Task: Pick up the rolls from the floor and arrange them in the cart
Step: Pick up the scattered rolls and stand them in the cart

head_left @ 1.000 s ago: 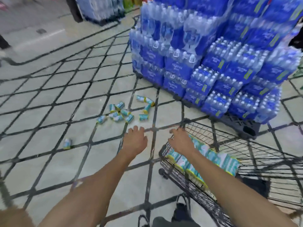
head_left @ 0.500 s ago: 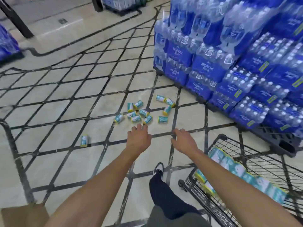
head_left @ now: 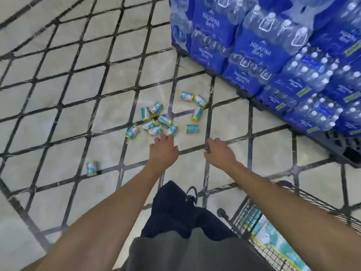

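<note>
Several small teal-and-yellow rolls [head_left: 154,122] lie scattered on the tiled floor ahead of me. One more roll [head_left: 91,168] stands apart to the left. My left hand [head_left: 163,151] reaches out, fingers relaxed, just short of the nearest rolls and holding nothing. My right hand [head_left: 218,152] is stretched forward beside it, fingers loosely curled, empty. The wire cart [head_left: 244,218] stands at the lower right, with packs of the same rolls [head_left: 271,237] lying inside.
A tall stack of blue water-bottle packs [head_left: 273,55] on a dark pallet [head_left: 341,145] fills the upper right. My dark trouser leg and shoe [head_left: 192,194] step forward between my arms. Floor with dark diagonal lines [head_left: 58,94] spreads to the left.
I have stepped away from the cart toward the rolls. Both hands left the cart's edge and now reach forward and down; the rolls appear closer.
</note>
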Available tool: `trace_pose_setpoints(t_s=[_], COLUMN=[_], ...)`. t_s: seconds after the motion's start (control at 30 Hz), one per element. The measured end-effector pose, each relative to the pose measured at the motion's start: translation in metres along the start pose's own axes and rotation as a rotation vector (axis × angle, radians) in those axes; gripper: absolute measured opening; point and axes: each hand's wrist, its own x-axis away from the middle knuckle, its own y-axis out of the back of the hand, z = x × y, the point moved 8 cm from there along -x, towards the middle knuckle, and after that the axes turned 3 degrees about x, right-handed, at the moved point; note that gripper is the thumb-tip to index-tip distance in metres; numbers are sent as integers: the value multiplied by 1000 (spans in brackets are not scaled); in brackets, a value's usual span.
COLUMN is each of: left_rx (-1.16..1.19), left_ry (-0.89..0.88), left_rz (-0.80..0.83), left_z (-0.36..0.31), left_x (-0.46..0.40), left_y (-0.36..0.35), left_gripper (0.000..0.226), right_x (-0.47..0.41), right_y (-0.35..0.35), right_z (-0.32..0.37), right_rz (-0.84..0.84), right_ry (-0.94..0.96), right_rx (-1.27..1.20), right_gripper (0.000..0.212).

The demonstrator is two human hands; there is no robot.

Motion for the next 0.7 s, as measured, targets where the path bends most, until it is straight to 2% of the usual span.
trace_pose_setpoints(t_s=[0.2,0.37,0.5,0.7], left_rx=[59,58,127,285], left_ry=[19,60,120,384], left_rz=[85,180,301,459], left_z=[18,46,63,98], left_x=[-129,-243,-330,-462], left_y=[-29,-84,-156,-308], left_gripper=[41,37,44,53], right_x=[-128,-247,-353,-515], right_y=[-7,-28,-72,-180], right_z=[-6,-20,-45,-86], right_rz=[119,193,238,275], right_ry=[-19,-61,-80,3], right_rx=[70,77,70,142], right_gripper=[45,52,68,77])
